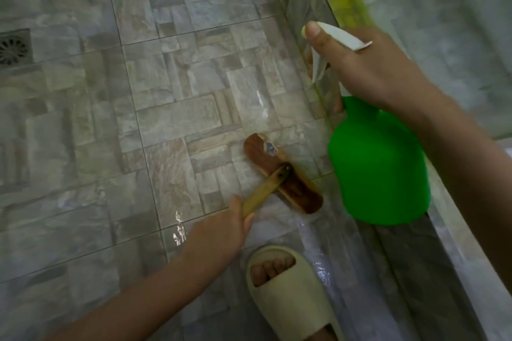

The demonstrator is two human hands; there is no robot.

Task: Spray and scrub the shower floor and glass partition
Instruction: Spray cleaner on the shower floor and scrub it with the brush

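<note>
Slipper point(293, 299): pale, open-toed, on the person's foot at the bottom of the view, standing on wet tile just beside the kerb under the glass.
Left hand point(219, 232): curled round the low end of the brush handle point(263, 191), holding it.
Brush point(266, 152): long wooden head lying flat on the floor, bristles down and hidden, close to the foot of the glass partition point(304, 8).
Right hand point(371, 72): wrapped round the neck of the spray bottle point(379, 163), thumb laid along the white spray head point(340, 36); whether a finger sits on the trigger is hard to tell.
Spray bottle: green, held in the air above the kerb, nozzle pointing toward the glass.
Floor point(166, 91): stone-pattern tiles with shiny wet patches near the brush; a drain point(13, 47) lies well apart at the left edge.
Handling, brush: probably stiff and light; the wood looks wet, so a grip higher up the handle would likely give more push and less slip.
Handling, bottle: rigid plastic, weight depends on fill, which cannot be seen; the neck is the sound place to hold it.
Risk: wet tile underfoot is likely slippery.
</note>
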